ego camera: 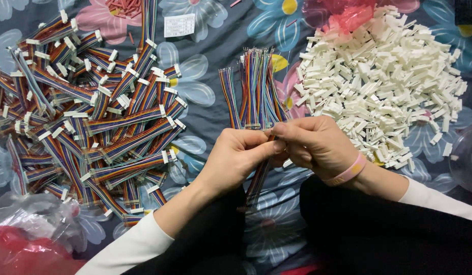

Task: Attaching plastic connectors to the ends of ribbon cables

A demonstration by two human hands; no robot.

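At the centre of the flower-printed cloth, the left hand and right hand met, fingertips pinched together on a strip of rainbow-coloured ribbon wire that hung down between the knees. Just beyond lay a loose bundle of bare-ended rainbow wires. A heap of white plastic connector housings sat right; finished rainbow cables with white plugs were piled left.
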